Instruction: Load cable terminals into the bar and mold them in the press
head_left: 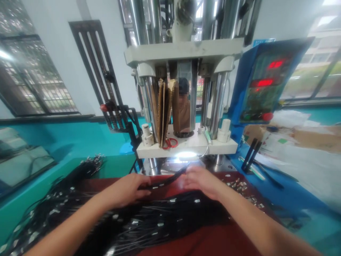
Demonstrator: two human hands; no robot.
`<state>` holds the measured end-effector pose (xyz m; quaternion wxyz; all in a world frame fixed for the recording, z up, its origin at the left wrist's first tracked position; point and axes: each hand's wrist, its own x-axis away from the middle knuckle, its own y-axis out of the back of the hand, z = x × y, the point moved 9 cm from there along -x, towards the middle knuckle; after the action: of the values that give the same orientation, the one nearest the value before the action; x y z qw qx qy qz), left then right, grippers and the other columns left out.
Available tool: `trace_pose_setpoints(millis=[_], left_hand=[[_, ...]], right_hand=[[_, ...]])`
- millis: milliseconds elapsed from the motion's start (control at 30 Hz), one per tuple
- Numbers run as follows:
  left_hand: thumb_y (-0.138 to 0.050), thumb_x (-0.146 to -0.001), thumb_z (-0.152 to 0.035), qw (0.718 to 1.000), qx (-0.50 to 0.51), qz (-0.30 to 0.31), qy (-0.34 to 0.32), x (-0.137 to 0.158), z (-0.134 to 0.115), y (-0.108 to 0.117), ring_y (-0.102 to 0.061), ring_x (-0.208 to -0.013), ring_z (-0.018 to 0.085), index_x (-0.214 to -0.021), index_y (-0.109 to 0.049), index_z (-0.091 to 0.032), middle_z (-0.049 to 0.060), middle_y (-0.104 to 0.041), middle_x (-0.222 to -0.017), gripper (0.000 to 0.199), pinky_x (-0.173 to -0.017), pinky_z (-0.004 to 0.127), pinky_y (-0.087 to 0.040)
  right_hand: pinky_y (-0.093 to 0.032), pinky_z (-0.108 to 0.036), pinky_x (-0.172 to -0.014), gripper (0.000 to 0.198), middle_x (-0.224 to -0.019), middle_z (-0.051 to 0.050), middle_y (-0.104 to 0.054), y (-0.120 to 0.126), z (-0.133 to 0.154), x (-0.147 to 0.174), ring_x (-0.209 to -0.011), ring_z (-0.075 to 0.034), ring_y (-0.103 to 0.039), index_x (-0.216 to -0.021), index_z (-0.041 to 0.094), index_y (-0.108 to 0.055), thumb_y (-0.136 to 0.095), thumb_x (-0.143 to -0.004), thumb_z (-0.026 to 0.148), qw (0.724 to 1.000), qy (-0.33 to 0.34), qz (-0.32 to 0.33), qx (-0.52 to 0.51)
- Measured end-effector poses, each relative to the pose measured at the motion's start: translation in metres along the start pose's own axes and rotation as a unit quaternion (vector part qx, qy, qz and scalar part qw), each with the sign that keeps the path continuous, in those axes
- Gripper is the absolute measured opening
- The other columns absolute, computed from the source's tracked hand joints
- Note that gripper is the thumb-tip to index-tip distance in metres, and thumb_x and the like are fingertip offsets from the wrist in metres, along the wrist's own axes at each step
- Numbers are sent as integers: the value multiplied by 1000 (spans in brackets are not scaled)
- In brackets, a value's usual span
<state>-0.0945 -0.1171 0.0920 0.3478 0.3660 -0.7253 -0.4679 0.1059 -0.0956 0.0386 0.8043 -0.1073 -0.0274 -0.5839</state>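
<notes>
A black cable [169, 182] with small pale labels stretches between my two hands, just in front of the lit lower opening of a press machine [183, 52]. My left hand [130, 190] is closed around the cable's left part. Near the lit opening, my right hand [201, 182] pinches the cable's other end; its fingertips are partly blurred. Below both hands lies a thick pile of black cables [183, 209] with white tags, spread over a dark red mat [226, 238].
Small metal pieces [241, 186] are scattered to the right of my right hand. Red-handled scissors [170, 143] and cardboard pieces [163, 113] sit on the press plate. More cables [82, 170] lie at left. A blue control box [266, 81] with red displays stands right.
</notes>
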Motion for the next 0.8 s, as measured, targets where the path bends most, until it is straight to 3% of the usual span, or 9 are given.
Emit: trace_pose_setpoints(millis=[100,167,267,367,467,533,567,667,800], left_hand=[[-46,-86,-35,998,-61,-2,16,-4,27,9,-61,-88,23,-99,-65,-24,6,-68,-98,25,-77,30,-40],[-47,-85,-33,996,-87,-11,32,-13,43,6,-60,-94,26,-99,-65,-22,9,-67,-102,25,-81,33,-40],[-56,-80,-40,996,-74,19,37,-26,60,-12,-61,-87,25,-97,-64,-21,9,-67,-96,27,-76,32,-43],[-64,-73,-51,997,-18,64,31,-23,62,-21,-62,-87,23,-110,-60,-23,6,-66,-102,47,-74,29,-46],[-71,-66,-51,996,35,80,4,-13,34,-9,-57,-106,26,-124,-53,-27,5,-58,-123,65,-88,32,-44],[-67,-71,-49,999,33,20,-24,-10,0,9,-54,-109,26,-119,-56,-28,4,-59,-122,53,-92,34,-40],[-67,-71,-50,997,50,31,-49,-11,-20,9,-56,-104,24,-117,-57,-28,3,-61,-118,51,-88,32,-42],[-76,-58,-54,985,42,146,-84,-16,-62,-17,-60,-84,22,-108,-60,-27,2,-66,-101,59,-64,28,-43],[-77,-60,-52,975,42,202,-83,-28,-66,-38,-58,-70,18,-96,-63,-24,0,-66,-83,48,-52,24,-36]], right_hand=[[-42,-30,-76,19,-61,0,-59,12,9,17,-68,-18,-54,-61,18,-62,-79,-63,25,989,30,8,143],[-40,-30,-70,24,-61,-1,-61,14,15,25,-66,-19,-55,-61,20,-64,-75,-70,39,951,48,42,303],[-43,-30,-68,39,-86,-5,-72,16,14,36,-76,-23,-64,-88,21,-71,-55,-83,56,875,49,118,466],[-45,-31,-86,55,-115,-6,-67,26,23,45,-102,-25,-61,-116,23,-65,-69,-71,55,863,47,132,485],[-42,-33,-94,68,-123,-3,-62,26,32,51,-110,-26,-56,-122,27,-61,-80,-60,48,845,47,151,512],[-42,-34,-94,66,-121,-2,-62,20,35,50,-110,-26,-55,-120,28,-62,-82,-59,45,832,47,176,524],[-42,-35,-92,65,-119,-2,-63,16,35,49,-108,-26,-56,-119,29,-63,-83,-58,44,826,50,188,529],[-43,-34,-88,58,-111,-1,-64,4,35,44,-103,-24,-56,-112,29,-66,-84,-58,39,819,77,213,528],[-44,-30,-83,43,-104,0,-62,0,32,41,-95,-19,-57,-105,29,-69,-82,-64,33,842,109,213,484]])
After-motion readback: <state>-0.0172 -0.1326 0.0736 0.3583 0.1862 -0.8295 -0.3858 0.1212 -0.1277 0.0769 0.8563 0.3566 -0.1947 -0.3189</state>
